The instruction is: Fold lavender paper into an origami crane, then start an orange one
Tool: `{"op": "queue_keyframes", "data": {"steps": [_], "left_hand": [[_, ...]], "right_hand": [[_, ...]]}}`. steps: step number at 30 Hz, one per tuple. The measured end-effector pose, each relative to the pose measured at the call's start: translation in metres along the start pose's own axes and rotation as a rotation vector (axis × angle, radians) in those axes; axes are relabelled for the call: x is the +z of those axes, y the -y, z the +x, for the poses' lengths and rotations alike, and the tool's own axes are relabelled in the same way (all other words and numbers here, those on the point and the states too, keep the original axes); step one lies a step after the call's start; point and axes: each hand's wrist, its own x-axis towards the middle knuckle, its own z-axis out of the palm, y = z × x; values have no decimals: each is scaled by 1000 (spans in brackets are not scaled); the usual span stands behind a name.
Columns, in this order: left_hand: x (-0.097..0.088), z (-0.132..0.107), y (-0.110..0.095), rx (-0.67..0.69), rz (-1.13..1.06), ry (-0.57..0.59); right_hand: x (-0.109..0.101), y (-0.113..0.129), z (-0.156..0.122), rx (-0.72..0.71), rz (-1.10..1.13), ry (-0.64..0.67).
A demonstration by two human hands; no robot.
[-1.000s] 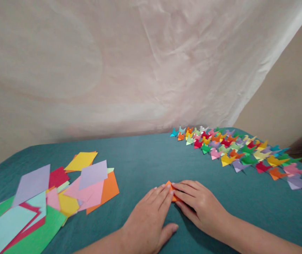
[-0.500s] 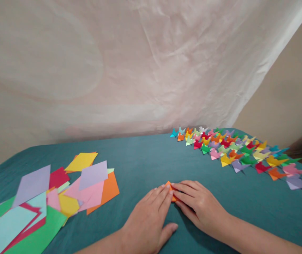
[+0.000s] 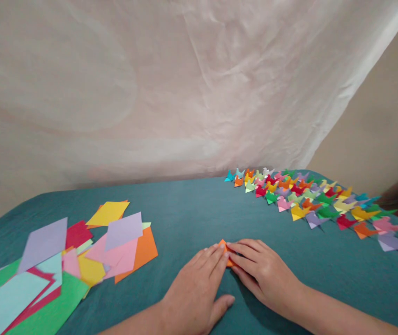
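A small folded piece of orange paper [image 3: 230, 263] lies on the table, mostly covered by my two hands. My left hand [image 3: 197, 284] rests flat over its left side, fingers stretched forward and pressing on it, with the thumb held out to the right. From the right, my right hand [image 3: 260, 270] grips the paper's edge between curved fingers and thumb. Only the paper's top corner and a strip between the hands show, so its exact fold is hidden.
Loose sheets of coloured paper overlap at the left, among them a lilac sheet [image 3: 43, 244] and a green sheet [image 3: 54, 304]. Rows of small folded paper birds, including a yellow bird [image 3: 300, 212], stand at the right. A pale cloth [image 3: 171, 93] hangs behind the teal-covered table [image 3: 185, 209].
Both hands keep almost the same place on the orange paper. The whole view has shifted very slightly.
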Motion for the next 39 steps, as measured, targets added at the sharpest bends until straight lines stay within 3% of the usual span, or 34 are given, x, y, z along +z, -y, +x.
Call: {"op": "queue_keyframes", "data": {"steps": [21,30,39], "left_hand": [[-7,4,7,-5,-36,-9],[-10,7,10,-9,35,2],[-13,7,11,27,68,-6]], "right_hand": [[-4,2,1,10,-32,17],[-1,2,-1,-66,-79,-7],[-4,6,2,-123,-95,63]]}}
